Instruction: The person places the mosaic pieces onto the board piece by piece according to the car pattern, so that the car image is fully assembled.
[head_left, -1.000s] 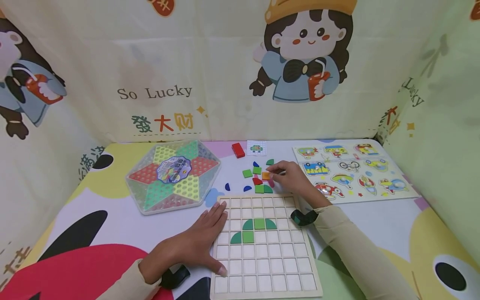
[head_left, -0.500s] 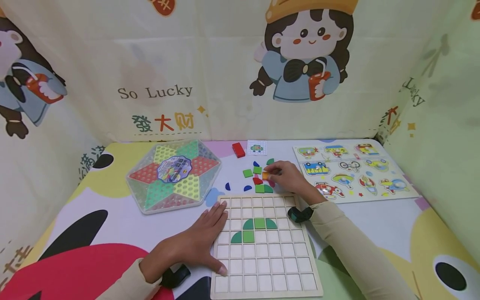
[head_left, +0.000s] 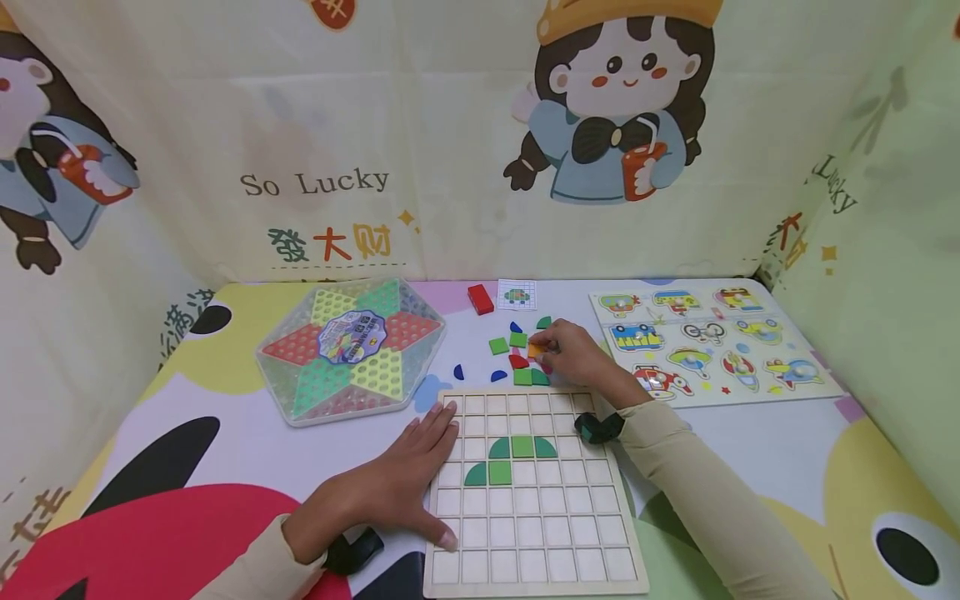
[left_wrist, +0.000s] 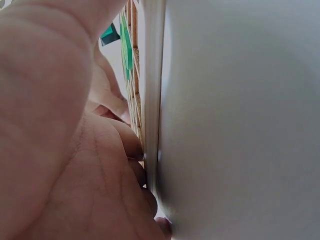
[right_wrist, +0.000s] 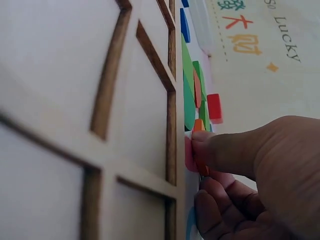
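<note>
My left hand (head_left: 397,483) lies along the left edge of a wooden grid board (head_left: 480,588), fingers spread and mostly straight, thumb on the lower left border. Green pieces sit in some cells: square tiles (head_left: 522,447) and quarter-round tiles (head_left: 477,475). Beyond the board's far edge my right hand (head_left: 573,357) pinches an orange tile (right_wrist: 199,125) between thumb and fingers, among loose pieces on the table. A pink piece (right_wrist: 189,152) shows beside it in the right wrist view. In the left wrist view my left palm (left_wrist: 95,175) is against the board's side (left_wrist: 152,90).
Loose green tiles (head_left: 498,346), a red piece (head_left: 518,362) and blue half-round pieces (head_left: 498,376) lie behind the board. Farther back are a red block (head_left: 481,299) and a pattern card (head_left: 517,295). A hexagonal marble-game box (head_left: 350,350) stands left, a picture puzzle board (head_left: 712,342) right.
My right hand has shifted slightly left and keeps hold of the orange tile, which moved a little with it. The left hand stays on the board's edge.
</note>
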